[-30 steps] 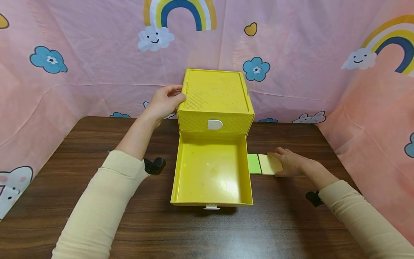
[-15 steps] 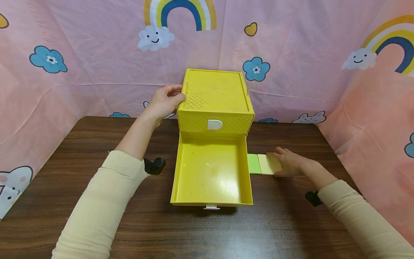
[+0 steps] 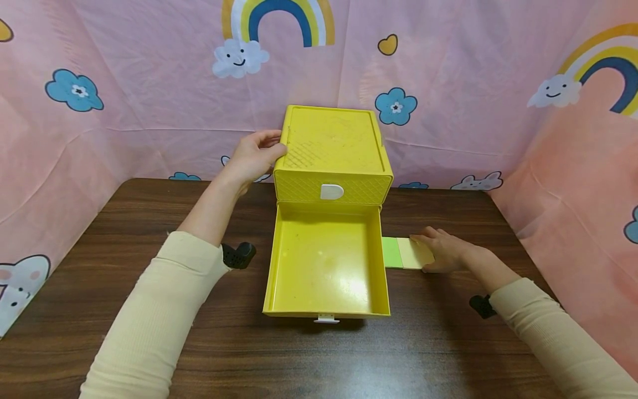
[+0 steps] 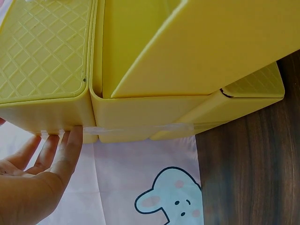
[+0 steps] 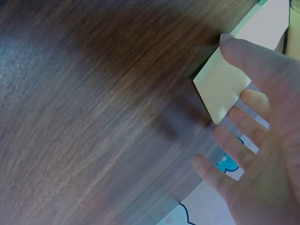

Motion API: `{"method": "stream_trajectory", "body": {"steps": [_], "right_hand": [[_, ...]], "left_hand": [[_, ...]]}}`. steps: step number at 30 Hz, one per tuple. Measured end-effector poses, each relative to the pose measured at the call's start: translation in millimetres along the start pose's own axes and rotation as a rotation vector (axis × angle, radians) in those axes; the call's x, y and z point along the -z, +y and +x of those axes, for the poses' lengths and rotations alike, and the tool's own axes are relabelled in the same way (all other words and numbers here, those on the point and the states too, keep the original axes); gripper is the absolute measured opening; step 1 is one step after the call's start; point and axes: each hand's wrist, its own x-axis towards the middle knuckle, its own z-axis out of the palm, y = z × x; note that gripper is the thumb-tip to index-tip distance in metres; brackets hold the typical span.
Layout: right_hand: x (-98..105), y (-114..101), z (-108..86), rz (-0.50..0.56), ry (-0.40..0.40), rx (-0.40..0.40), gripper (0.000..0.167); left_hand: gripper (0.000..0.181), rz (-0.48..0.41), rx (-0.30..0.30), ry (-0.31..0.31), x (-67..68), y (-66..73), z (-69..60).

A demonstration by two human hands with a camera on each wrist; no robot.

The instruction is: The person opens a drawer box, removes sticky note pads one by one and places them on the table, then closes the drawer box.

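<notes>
A yellow plastic drawer unit (image 3: 333, 138) stands at the back of the table, one drawer (image 3: 324, 260) pulled far out with nothing inside. My left hand (image 3: 251, 158) steadies the unit's upper left side, thumb at the top edge; the left wrist view shows the fingertips (image 4: 75, 133) against its side wall. On the right, my right hand (image 3: 446, 252) holds a pale yellow sticky note pad (image 3: 413, 255) between thumb and fingers at opposite edges. A green sticky note pad (image 3: 392, 252) lies against its left edge, partly hidden by the drawer.
The dark wood table (image 3: 428, 343) reaches a pink patterned cloth (image 3: 164, 111) behind and at both sides. A white latch (image 3: 326, 319) juts from the open drawer's front. Clear tape (image 4: 140, 128) runs along the unit's side.
The pale yellow pad has slid slightly left with my right hand, and the thin gap beside the green pad has closed. My left hand stays in place.
</notes>
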Motion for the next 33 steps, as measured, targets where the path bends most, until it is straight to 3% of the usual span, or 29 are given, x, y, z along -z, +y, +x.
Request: {"method": "stream_trajectory", "body": {"steps": [15, 25, 33], "right_hand": [[1.2, 1.3, -3.7, -0.015, 0.035, -0.006, 0.075], [2.6, 0.7, -4.2, -0.042, 0.179, 0.037, 0.063], [0.7, 4.9, -3.7, -0.039, 0.258, 0.018, 0.055]], "left_hand": [[0.052, -0.001, -0.016, -0.001, 0.3, -1.1, -0.2], [0.052, -0.004, -0.011, 0.000, 0.5, -0.8, -0.3], [0.052, -0.002, -0.011, -0.004, 0.9, -1.8, 0.4]]}}
